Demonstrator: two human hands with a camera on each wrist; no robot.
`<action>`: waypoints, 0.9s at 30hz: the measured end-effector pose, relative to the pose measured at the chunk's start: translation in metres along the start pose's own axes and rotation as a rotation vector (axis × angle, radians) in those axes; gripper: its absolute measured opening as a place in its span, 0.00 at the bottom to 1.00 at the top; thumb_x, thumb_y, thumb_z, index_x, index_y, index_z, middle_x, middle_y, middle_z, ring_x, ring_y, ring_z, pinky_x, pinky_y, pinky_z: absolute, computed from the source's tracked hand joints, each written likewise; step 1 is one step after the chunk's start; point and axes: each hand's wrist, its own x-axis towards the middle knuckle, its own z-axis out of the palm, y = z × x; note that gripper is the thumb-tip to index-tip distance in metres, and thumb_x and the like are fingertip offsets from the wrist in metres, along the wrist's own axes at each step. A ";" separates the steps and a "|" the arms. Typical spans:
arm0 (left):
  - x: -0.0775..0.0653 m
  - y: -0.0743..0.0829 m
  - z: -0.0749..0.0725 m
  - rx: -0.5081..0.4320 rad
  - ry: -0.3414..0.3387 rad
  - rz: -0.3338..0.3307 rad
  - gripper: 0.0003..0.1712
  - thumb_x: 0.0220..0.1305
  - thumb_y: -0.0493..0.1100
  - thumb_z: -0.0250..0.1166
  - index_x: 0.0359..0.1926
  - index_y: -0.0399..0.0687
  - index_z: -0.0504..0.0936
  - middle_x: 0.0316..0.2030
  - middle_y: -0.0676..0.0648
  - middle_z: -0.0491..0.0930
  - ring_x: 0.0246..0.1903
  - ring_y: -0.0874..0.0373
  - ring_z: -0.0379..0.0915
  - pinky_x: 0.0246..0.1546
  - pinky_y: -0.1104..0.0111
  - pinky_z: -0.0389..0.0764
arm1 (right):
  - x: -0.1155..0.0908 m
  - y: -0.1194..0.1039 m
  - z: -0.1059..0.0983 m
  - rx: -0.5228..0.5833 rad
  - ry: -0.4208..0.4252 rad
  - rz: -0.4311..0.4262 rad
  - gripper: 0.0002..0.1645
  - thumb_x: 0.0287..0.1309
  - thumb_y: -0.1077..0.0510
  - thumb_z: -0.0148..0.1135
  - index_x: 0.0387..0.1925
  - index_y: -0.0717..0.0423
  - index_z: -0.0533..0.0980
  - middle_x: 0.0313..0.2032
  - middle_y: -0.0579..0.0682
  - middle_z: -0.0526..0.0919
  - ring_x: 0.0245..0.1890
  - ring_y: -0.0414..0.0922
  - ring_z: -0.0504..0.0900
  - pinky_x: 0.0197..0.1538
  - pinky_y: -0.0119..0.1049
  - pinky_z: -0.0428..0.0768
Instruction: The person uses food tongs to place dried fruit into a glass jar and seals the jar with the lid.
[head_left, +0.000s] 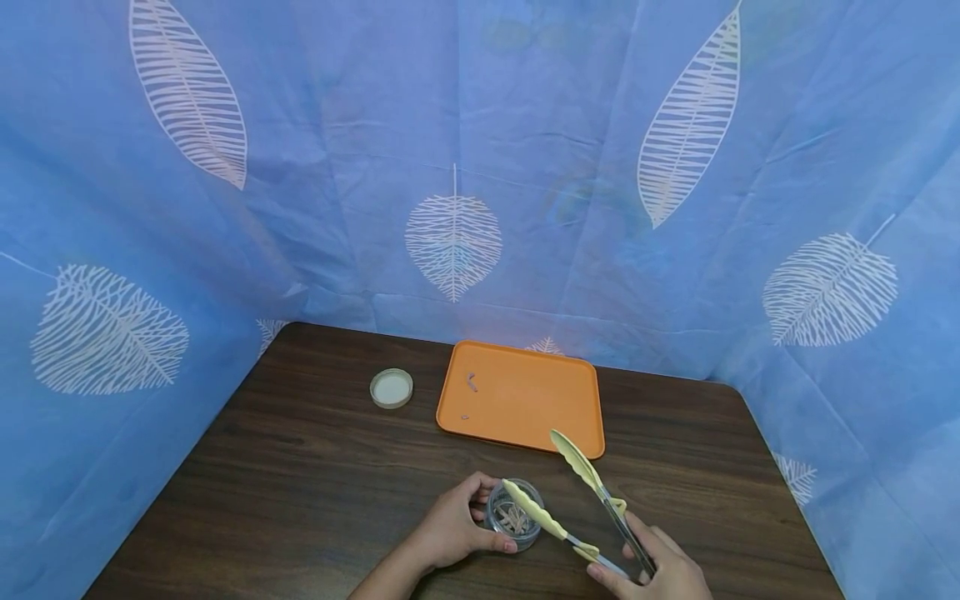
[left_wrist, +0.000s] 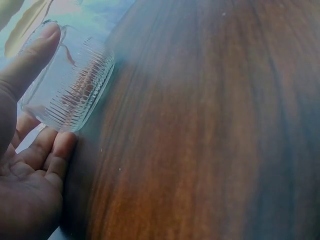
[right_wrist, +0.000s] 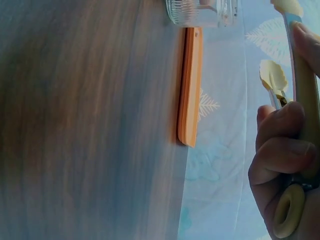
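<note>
My left hand (head_left: pixel 455 527) holds a clear glass jar (left_wrist: pixel 75 85) on the table, thumb on one side and fingers curled round the other. Small brownish pieces (head_left: pixel 514 518) lie inside the jar. In my right hand (head_left: pixel 660 562) is a pair of metal tongs (head_left: pixel 622 529) with cream scalloped tips. The tongs stand spread apart: one tip overlaps the jar's mouth in the head view, the other points toward the tray's near right corner. The right wrist view shows the fingers (right_wrist: pixel 280 160) wrapped round the tongs' handle, a cream ring at its end.
An orange tray (head_left: pixel 532 392) lies at the back of the dark wooden table (head_left: pixel 300 467), with a few small pieces (head_left: pixel 471 382) on its left part. Left of the tray sits a round lid (head_left: pixel 392 388). Blue leaf-patterned cloth (head_left: pixel 525 167) hangs behind and on both sides.
</note>
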 end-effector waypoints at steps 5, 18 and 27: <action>-0.001 0.001 0.001 0.003 0.006 0.004 0.41 0.47 0.45 0.91 0.63 0.58 0.81 0.53 0.51 0.85 0.50 0.61 0.75 0.50 0.74 0.80 | 0.002 -0.005 -0.001 0.042 -0.007 0.013 0.60 0.50 0.31 0.83 0.75 0.59 0.73 0.34 0.40 0.82 0.23 0.35 0.66 0.29 0.28 0.66; -0.001 0.000 0.000 -0.005 0.005 0.007 0.41 0.49 0.47 0.90 0.63 0.59 0.82 0.53 0.51 0.85 0.48 0.62 0.76 0.49 0.73 0.79 | 0.022 -0.039 0.001 0.052 -0.030 -0.071 0.60 0.52 0.29 0.82 0.79 0.50 0.72 0.34 0.45 0.81 0.35 0.42 0.77 0.41 0.39 0.78; -0.001 -0.001 -0.002 -0.027 -0.008 0.002 0.40 0.49 0.47 0.90 0.63 0.60 0.82 0.53 0.51 0.86 0.48 0.62 0.77 0.49 0.73 0.79 | 0.041 -0.062 0.006 0.103 0.025 -0.193 0.59 0.54 0.29 0.80 0.79 0.51 0.70 0.45 0.50 0.87 0.37 0.40 0.79 0.41 0.36 0.77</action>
